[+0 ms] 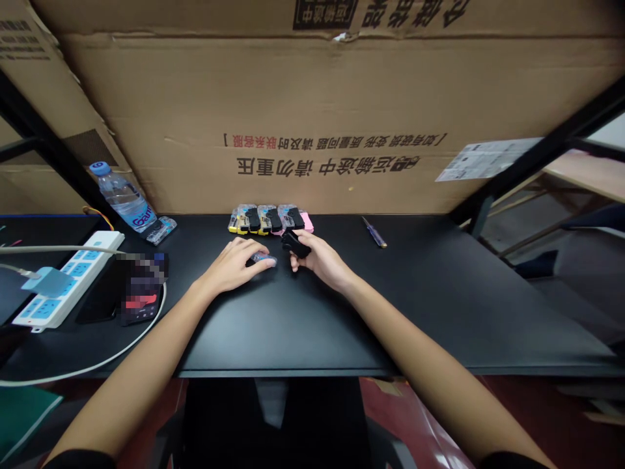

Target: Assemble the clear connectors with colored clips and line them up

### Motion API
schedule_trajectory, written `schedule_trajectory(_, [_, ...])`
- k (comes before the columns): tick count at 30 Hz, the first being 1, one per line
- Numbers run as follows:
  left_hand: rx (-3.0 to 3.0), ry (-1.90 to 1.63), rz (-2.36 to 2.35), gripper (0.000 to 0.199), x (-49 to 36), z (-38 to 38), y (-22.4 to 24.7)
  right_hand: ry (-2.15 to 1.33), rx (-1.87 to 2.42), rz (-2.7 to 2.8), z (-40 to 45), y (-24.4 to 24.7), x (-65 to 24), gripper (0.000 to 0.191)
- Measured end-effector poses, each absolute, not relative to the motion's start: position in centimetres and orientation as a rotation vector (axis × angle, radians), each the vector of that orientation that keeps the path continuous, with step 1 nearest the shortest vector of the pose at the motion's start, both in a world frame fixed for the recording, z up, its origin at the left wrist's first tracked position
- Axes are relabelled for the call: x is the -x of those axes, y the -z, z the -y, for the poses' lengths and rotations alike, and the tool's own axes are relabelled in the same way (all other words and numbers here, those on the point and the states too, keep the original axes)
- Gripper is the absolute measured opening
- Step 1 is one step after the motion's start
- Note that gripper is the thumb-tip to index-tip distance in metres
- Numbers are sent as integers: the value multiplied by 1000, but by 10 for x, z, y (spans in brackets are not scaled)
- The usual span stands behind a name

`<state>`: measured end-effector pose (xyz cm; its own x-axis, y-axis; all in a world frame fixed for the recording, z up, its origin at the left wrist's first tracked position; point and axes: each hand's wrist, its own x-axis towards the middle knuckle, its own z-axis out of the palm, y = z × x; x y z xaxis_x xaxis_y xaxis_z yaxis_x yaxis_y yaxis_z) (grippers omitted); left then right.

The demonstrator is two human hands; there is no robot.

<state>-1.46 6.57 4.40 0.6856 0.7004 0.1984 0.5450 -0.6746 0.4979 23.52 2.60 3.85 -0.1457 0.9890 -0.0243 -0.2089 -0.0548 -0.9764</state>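
Observation:
My left hand (pixel 238 266) rests low over the black table, its thumb and fingers closed around a small clear-and-grey patterned piece (pixel 263 258) that they partly cover. Just right of it, my right hand (pixel 323 262) grips a small black plastic part (pixel 295 243) between thumb and fingers. Behind both hands stands a row of small boxy gadgets (pixel 266 220) with clear patterned shells, black clips and yellow or pink edges. The black part overlaps the pink-edged gadget at the row's right end in this view.
A screwdriver (pixel 375 233) lies right of the row. On the left are a water bottle (pixel 124 198), another patterned gadget (pixel 162 230), a white power strip (pixel 73 280), a phone (pixel 100 293) and a looping white cable (pixel 122 352). A cardboard sheet (pixel 293 91) closes off the back.

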Motion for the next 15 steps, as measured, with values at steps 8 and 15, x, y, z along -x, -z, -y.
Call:
schedule_trajectory(8, [-2578,-514,-993,40,17,-70,-41,-1494,971,959,-20,-46,-225,53])
schedule_trajectory(15, [-2241,-632,-1100,46,11,-65,-41,-1273,1090,1074,-21,-48,-227,46])
